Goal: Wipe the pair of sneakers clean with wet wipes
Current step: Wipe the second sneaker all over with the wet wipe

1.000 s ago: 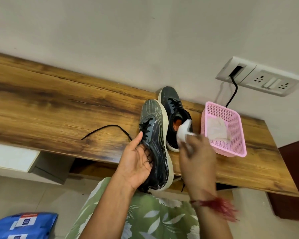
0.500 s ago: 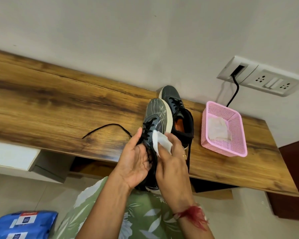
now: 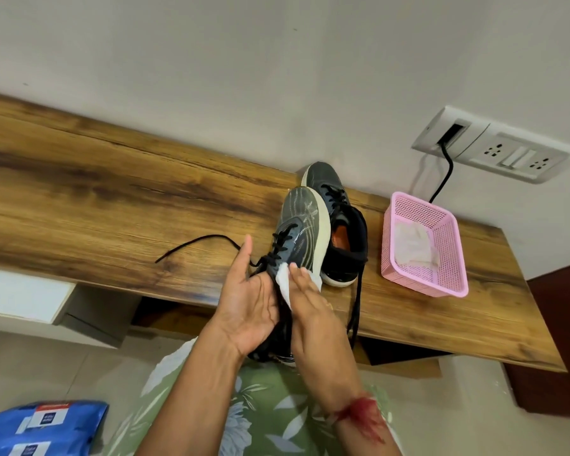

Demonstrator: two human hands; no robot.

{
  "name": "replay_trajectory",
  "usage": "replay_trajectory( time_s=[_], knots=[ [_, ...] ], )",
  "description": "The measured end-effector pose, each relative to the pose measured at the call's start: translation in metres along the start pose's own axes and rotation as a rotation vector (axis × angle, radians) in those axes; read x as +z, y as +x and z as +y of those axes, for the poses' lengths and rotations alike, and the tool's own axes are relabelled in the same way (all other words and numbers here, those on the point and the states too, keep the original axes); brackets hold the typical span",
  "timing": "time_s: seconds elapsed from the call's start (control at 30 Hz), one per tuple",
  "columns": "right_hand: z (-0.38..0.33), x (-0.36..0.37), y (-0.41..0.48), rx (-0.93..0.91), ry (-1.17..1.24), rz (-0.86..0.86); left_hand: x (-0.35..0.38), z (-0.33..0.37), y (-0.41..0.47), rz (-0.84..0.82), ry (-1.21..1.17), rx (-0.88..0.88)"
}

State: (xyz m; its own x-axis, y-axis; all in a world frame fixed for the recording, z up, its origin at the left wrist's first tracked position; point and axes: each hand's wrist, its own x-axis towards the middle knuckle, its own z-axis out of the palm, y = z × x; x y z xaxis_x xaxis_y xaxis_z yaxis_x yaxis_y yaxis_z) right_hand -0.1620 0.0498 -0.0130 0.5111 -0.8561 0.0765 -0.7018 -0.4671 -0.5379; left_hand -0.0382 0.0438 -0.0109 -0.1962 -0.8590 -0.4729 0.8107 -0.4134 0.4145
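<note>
My left hand [image 3: 249,301] cups a dark grey sneaker [image 3: 298,225] with a white sole from its left side, toe pointing away from me above the desk edge. My right hand [image 3: 313,311] presses a white wet wipe [image 3: 283,281] against the sneaker's side near the laces. The wipe is partly hidden under my fingers. The second sneaker [image 3: 338,225], black with an orange insole, stands on the wooden desk [image 3: 112,199] just behind and to the right, its lace hanging over the front edge.
A pink mesh basket [image 3: 425,284] with used wipes stands on the desk at the right. A loose black lace [image 3: 195,245] lies left of the shoes. A blue wipes pack [image 3: 43,426] lies on the floor at bottom left. A wall socket with a black cable is above the basket.
My right hand brought the wipe from beside the second sneaker over to the held sneaker, then slid it down its side toward me. My left hand kept holding the sneaker.
</note>
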Motion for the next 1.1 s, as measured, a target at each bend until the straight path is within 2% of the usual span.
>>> replay_trajectory(
  time_s=[0.13,0.27,0.37,0.47,0.6,0.73,0.83,0.9,0.93,1.03,1.1],
  knots=[
    [0.003,-0.001,0.019,-0.036,-0.007,-0.032,0.0,0.0,-0.001,0.018,-0.081,-0.007],
    [0.005,0.006,-0.017,-0.099,-0.026,-0.039,-0.006,0.003,0.001,-0.008,-0.195,-0.034],
    [0.006,0.01,-0.033,-0.069,-0.038,-0.012,-0.003,0.001,0.0,-0.05,-0.166,-0.058],
    [0.002,0.007,-0.014,-0.006,0.027,-0.01,0.0,-0.002,0.001,-0.02,-0.105,-0.045],
    [0.0,0.009,0.016,-0.023,0.009,0.005,0.0,-0.001,0.001,0.001,-0.161,-0.047],
    [-0.001,0.018,-0.011,-0.004,-0.03,0.002,-0.003,0.003,0.001,-0.013,-0.213,-0.068],
    [-0.002,0.021,-0.037,-0.046,-0.076,0.011,-0.006,0.004,0.0,-0.04,-0.166,-0.071],
    [-0.006,0.013,-0.041,-0.04,0.043,0.033,-0.005,0.003,0.0,-0.012,-0.107,-0.059],
    [-0.007,0.005,-0.039,0.029,0.207,0.062,-0.004,0.002,0.0,-0.001,-0.103,-0.054],
    [-0.003,-0.027,-0.026,0.345,0.712,0.268,-0.001,0.002,-0.001,0.013,-0.142,-0.036],
    [0.009,-0.046,-0.01,0.505,0.934,0.348,-0.001,0.002,-0.002,0.025,-0.151,-0.028]
  ],
)
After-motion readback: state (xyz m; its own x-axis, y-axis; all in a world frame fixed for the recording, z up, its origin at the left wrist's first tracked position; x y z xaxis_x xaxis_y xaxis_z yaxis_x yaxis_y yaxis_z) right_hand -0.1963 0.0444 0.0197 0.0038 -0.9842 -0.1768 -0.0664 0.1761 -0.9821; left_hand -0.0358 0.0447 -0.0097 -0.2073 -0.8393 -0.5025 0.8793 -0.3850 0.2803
